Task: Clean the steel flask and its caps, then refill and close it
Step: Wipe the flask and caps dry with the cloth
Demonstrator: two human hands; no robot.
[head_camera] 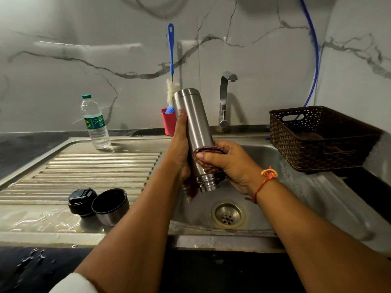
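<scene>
Wall [63,39]: grey-veined marble panel filling the upper half of the frame; a blue hose [315,49] runs down it at upper right.
Sink [317,197]: steel basin at centre right, wet, with its drain [228,214] at lower centre.
Drainboard [95,166]: ribbed steel at centre left, water pooled on its near edge.
Basket [317,144]: dark perforated plastic at right, resting over the sink's far right corner.
Flask [194,123]: steel, uncapped, held above the basin at frame centre, tilted, threaded mouth pointing down.
Left hand [179,149]: wrapped round the flask's left side, thumb laid upward along the body.
Right hand [230,163]: fingers curled round a brown cloth [208,152], pressing it against the flask's lower part.
Bottle [95,123]: clear plastic, green cap, upright at the back of the drainboard.
Tap [224,98]: chrome, behind the basin, just right of the flask.
Brush [171,49]: blue handle, standing in a red cup [168,123] behind the flask.
Cap [111,207]: steel cup, open end up, on the drainboard at lower left.
Stopper [81,201]: black, touching the cap's left side.
</scene>
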